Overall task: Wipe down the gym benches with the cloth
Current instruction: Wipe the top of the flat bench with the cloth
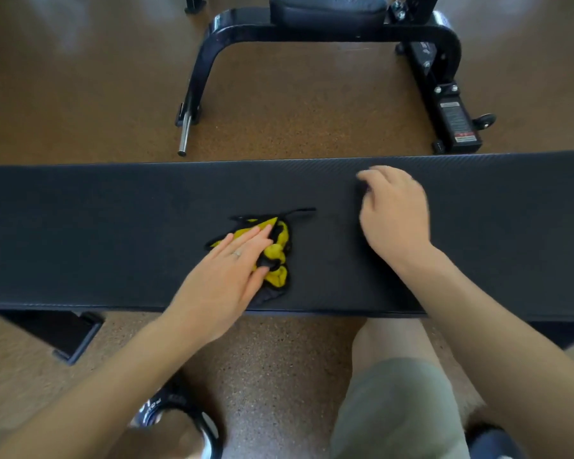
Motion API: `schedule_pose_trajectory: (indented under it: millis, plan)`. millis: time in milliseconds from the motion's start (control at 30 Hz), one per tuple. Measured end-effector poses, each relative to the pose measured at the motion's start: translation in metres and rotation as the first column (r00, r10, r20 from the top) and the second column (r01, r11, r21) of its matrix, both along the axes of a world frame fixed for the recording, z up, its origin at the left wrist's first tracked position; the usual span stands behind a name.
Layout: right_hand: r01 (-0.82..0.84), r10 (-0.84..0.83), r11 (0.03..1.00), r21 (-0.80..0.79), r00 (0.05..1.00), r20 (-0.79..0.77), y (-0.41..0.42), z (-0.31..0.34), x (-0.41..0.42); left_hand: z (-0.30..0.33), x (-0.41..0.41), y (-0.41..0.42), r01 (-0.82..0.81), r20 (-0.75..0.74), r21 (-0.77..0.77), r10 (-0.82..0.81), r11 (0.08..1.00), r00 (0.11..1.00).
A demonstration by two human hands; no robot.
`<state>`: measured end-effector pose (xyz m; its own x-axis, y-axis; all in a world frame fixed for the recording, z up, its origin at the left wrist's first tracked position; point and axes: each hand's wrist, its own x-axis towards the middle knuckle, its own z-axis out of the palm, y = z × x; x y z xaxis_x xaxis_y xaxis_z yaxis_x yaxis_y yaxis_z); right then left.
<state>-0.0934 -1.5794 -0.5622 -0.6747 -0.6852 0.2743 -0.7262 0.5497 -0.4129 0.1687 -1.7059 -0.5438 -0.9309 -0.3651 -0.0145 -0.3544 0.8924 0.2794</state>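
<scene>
A long black padded bench [113, 226] runs across the view from left to right. A crumpled yellow and black cloth [277, 256] lies on its middle. My left hand [227, 276] lies flat on the cloth's left side, fingers straight and pressing it onto the pad. My right hand [391, 213] hovers over or rests on the pad to the right of the cloth, apart from it, fingers loosely curled with nothing in them; it looks slightly blurred.
Beyond the bench stands a second black machine [328, 31] with a padded seat, curved frame and small wheel on the brown speckled floor [295, 104]. The bench's foot [73, 336] is at lower left. My knees and shoes are under the near edge.
</scene>
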Motion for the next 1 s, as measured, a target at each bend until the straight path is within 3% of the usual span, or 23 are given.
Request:
schedule_pose_trajectory:
  millis: [100, 300, 433, 567, 667, 800, 900, 1000]
  plan:
    - [0.122, -0.118, 0.991, 0.052, 0.991, -0.063, 0.049, -0.007, -0.003, -0.004, -0.011, 0.013, -0.077, -0.001, -0.006, 0.077, 0.997, 0.997]
    - [0.134, -0.132, 0.990, 0.038, 0.990, -0.058, 0.045, -0.010, 0.000, -0.019, -0.119, 0.088, 0.110, -0.069, -0.004, -0.110, 0.994, 0.992]
    - [0.133, -0.134, 0.990, -0.041, 0.991, -0.001, 0.052, -0.011, 0.000, -0.008, -0.087, 0.066, 0.163, -0.028, -0.014, -0.163, 0.986, 0.986]
    - [0.155, -0.151, 0.985, -0.080, 0.987, 0.046, 0.051, -0.006, 0.002, -0.001, -0.033, 0.013, -0.126, 0.019, -0.002, 0.126, 0.992, 0.992]
    - [0.147, -0.145, 0.986, -0.074, 0.989, 0.023, 0.046, -0.005, 0.004, -0.005, -0.065, 0.024, -0.281, -0.030, 0.020, 0.282, 0.959, 0.959]
    - [0.126, -0.120, 0.974, -0.187, 0.992, 0.042, 0.062, 0.008, 0.016, -0.011, -0.113, 0.092, 0.040, -0.069, 0.042, -0.037, 0.998, 0.997]
    - [0.083, -0.065, 0.956, -0.282, 0.995, 0.071, 0.083, 0.027, 0.044, -0.002, -0.103, 0.088, 0.100, -0.094, 0.253, -0.078, 0.962, 0.993]
    - [-0.035, 0.044, 0.982, -0.184, 0.998, 0.048, 0.079, 0.028, 0.085, 0.028, -0.088, 0.064, 0.029, -0.234, 0.538, 0.116, 0.842, 0.965]
